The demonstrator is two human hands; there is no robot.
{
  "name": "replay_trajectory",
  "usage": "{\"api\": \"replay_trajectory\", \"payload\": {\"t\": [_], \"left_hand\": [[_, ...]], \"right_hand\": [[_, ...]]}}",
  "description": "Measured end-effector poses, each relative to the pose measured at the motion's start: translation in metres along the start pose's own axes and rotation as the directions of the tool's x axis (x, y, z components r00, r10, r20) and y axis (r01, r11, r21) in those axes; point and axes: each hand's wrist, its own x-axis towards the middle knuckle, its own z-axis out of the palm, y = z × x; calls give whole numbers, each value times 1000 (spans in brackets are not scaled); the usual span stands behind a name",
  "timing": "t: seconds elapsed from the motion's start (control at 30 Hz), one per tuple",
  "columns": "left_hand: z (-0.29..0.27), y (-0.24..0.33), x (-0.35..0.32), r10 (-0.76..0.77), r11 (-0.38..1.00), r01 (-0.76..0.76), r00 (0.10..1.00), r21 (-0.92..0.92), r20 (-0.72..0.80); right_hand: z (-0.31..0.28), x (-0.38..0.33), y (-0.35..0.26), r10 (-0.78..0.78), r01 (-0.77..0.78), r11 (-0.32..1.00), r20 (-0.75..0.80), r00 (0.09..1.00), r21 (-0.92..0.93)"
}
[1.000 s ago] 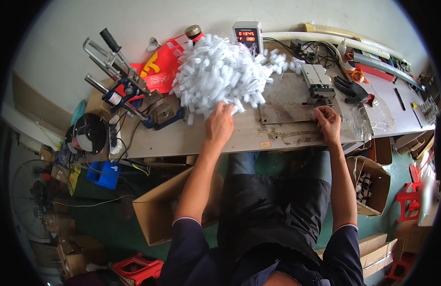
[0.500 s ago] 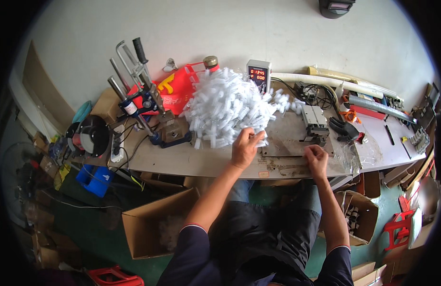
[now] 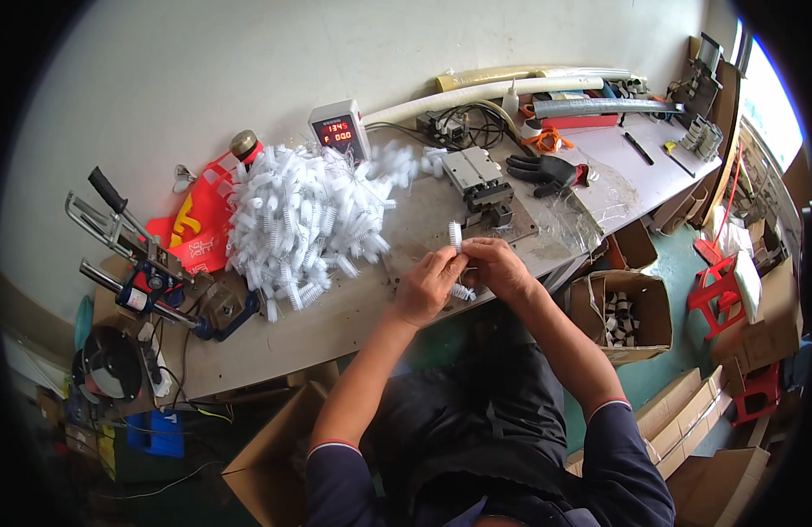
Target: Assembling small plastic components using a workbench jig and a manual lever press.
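My left hand [image 3: 429,283] and my right hand [image 3: 494,266] meet over the near edge of the workbench [image 3: 353,321]. Together they pinch small white plastic ribbed parts [image 3: 456,239]; one stands up between the fingertips, another [image 3: 461,292] hangs below my left hand. A big heap of the same white parts [image 3: 305,220] lies on the bench to the left of my hands. A small metal press fixture [image 3: 480,180] stands just beyond my hands.
A grey meter box with red digits [image 3: 338,130] stands at the wall. Black gloves [image 3: 546,169], hoses and cables lie to the right. A lever tool [image 3: 133,255] and red bag [image 3: 204,224] sit left. Open cardboard boxes [image 3: 630,307] [image 3: 265,457] and a red stool [image 3: 722,290] stand on the floor.
My left hand has come off the white heap and my right hand off the bench; both now meet, holding white parts. My head has shifted, so the bench sits differently in view.
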Motion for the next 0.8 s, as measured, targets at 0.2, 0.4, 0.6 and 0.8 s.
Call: {"api": "replay_trajectory", "payload": {"t": [0.2, 0.4, 0.6, 0.8], "left_hand": [[-2, 0, 0, -12, 1000, 10, 996, 23, 85], [-4, 6, 1, -63, 998, 62, 971, 11, 232], [-2, 3, -4, -15, 999, 21, 983, -32, 182], [9, -9, 5, -226, 959, 208, 971, -192, -77]], "right_hand": [[3, 2, -1, -24, 17, 995, -70, 997, -100], [-5, -1, -4, -168, 112, 965, -229, 959, -236], [-7, -10, -1, -97, 55, 978, -204, 974, -200], [-33, -14, -13, -198, 70, 905, -270, 942, -419]]}}
